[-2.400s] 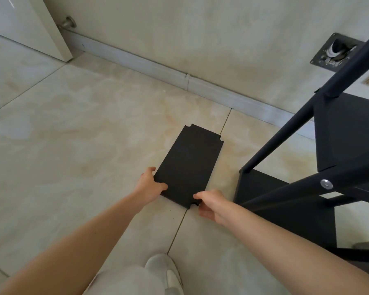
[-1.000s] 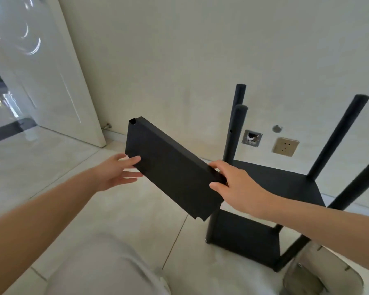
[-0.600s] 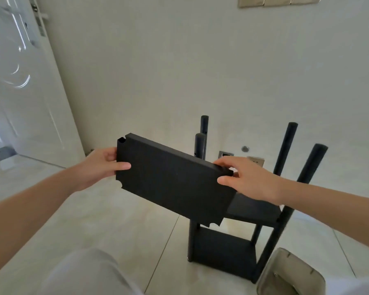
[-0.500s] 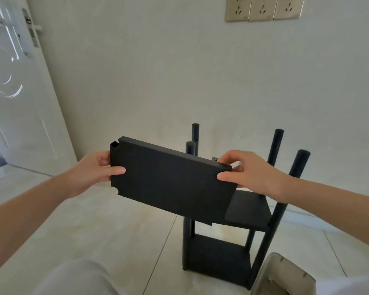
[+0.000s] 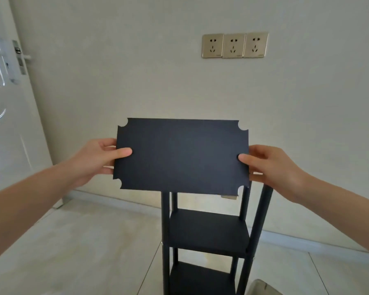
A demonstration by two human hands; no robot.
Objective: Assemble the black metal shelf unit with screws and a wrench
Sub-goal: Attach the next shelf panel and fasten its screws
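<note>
pale plaster wall (image 5: 136,60) with three gold wall sockets (image 5: 234,45) backs the black metal shelf frame (image 5: 209,233): four posts in view, two shelves fitted. one loose flat black metal shelf panel with notched corners (image 5: 181,155) is held upright, above and in front of the frame's post tops. left hand (image 5: 94,160) and right hand (image 5: 273,165) each pinch a short edge, thumb in front, fingers behind. likely step: seating the third shelf. next, tip it level and line the four notches with the posts.

A flat black shelf panel (image 5: 180,155) with notched corners is held upright above the black shelf frame (image 5: 209,233), which carries two fitted shelves.
</note>
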